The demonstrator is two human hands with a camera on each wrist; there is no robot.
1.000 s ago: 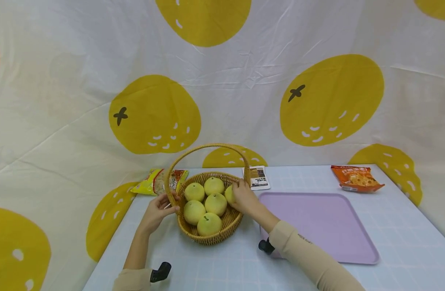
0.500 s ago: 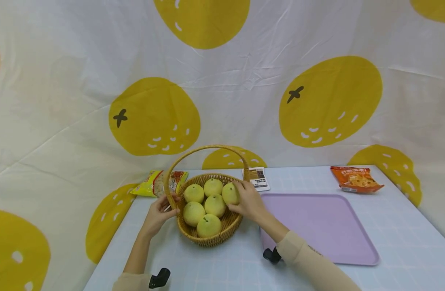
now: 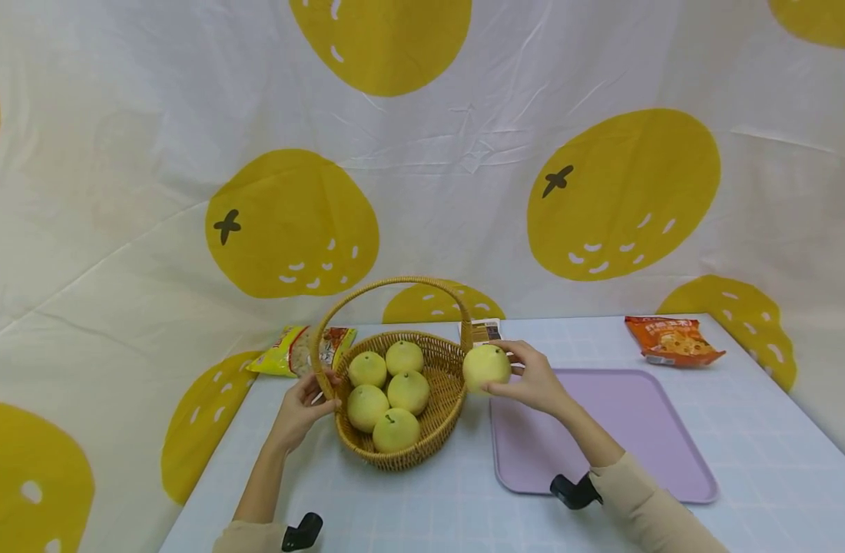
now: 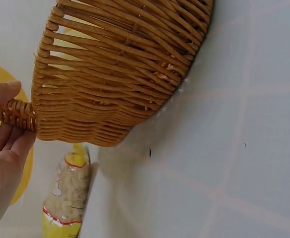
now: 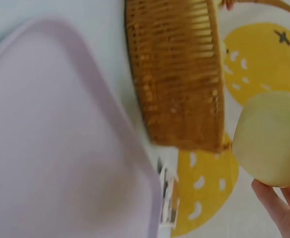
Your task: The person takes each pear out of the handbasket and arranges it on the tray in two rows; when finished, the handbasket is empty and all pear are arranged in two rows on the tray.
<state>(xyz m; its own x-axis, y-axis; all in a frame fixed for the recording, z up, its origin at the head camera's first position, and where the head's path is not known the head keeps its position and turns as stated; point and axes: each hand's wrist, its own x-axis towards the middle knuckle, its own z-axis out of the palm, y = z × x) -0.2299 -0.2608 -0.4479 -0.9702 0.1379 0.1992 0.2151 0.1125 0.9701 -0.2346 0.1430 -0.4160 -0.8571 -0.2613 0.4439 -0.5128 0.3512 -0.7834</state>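
My right hand (image 3: 531,380) holds a round yellow-green pear (image 3: 487,369) in the air just right of the wicker basket, above the tray's far left corner. In the right wrist view, fingertips touch this pear (image 5: 270,140) from below, and part of the hand is cut off by the frame edge. My left hand (image 3: 303,405) grips the lower left end of the basket's arched handle (image 3: 316,338); thumb and fingers lie on both sides of it in the left wrist view. Several similar pears (image 3: 409,392) lie inside the basket (image 3: 445,430), which stands upright on the table.
A flat purple tray (image 3: 609,430) lies right of the basket. Behind the basket are a yellow snack bag (image 3: 291,349) at left and a white-and-brown packet (image 3: 490,329) at right. An orange snack bag (image 3: 674,340) lies at the back right, near the fruit-patterned curtain.
My right hand has lifted one pear from the basket's right side and carried it rightward over the rim. My left hand has stayed on the handle.
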